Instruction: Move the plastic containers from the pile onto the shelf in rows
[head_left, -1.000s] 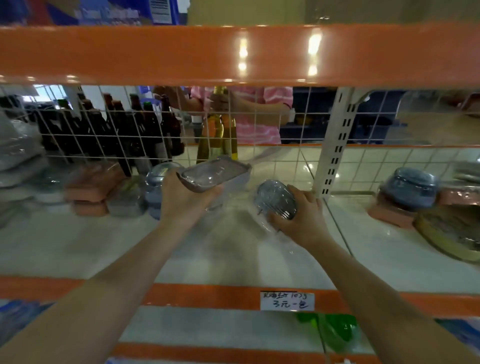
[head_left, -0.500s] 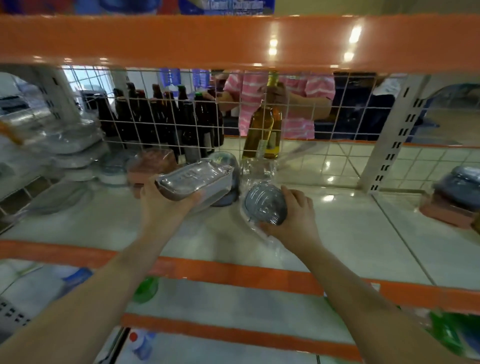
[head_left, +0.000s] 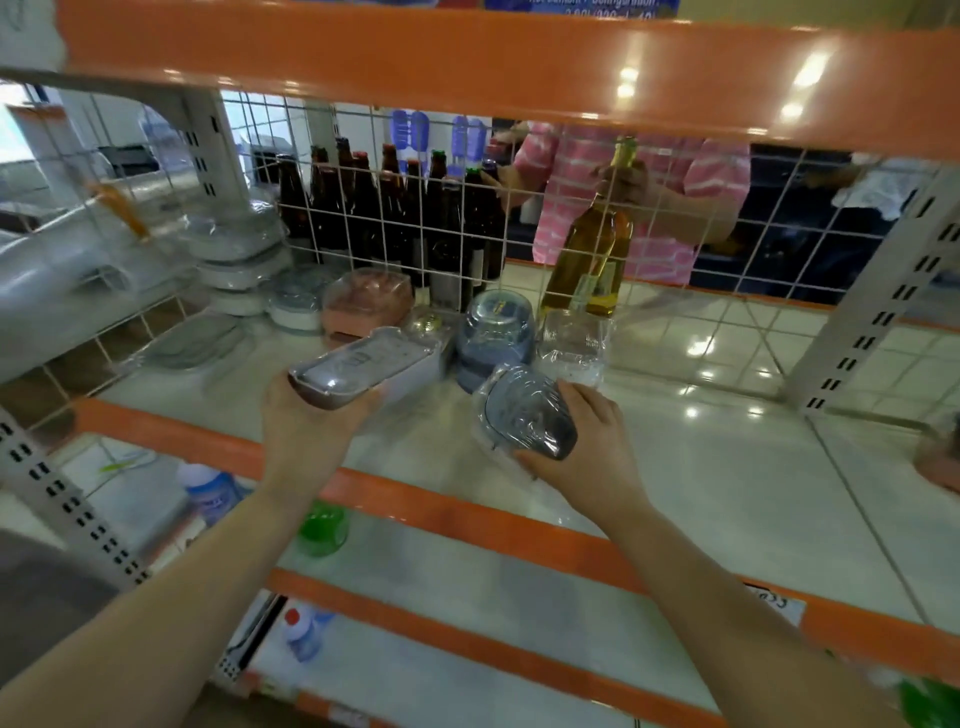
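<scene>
Nearest the camera, two bare forearms reach in over the orange front rail (head_left: 467, 499) of the shelf (head_left: 727, 467). The left hand (head_left: 306, 431) cups one end of a long rectangular container (head_left: 358, 366) from below, fingers curled under it, so the wrapped box stays level and points inward toward the row. The right hand (head_left: 587, 452) grips a round wrapped container (head_left: 524, 413), thumb under and fingers over its far edge, tilting the lid toward the camera; loose film trails beneath it. Both containers hang just above the white shelf board, not yet set down, probably so each can be slid into the line already begun. Just beyond them stand a blue domed container (head_left: 496, 332), a clear container (head_left: 571, 340) to its right and a pink container (head_left: 366, 301) to its left, forming that row. Farther left, wrapped white tubs (head_left: 239, 260) sit heaped. Behind the wire grid (head_left: 519, 208) stand dark bottles (head_left: 395, 218), and a person in a pink striped shirt (head_left: 670, 176) handles a golden bottle (head_left: 592, 249).
</scene>
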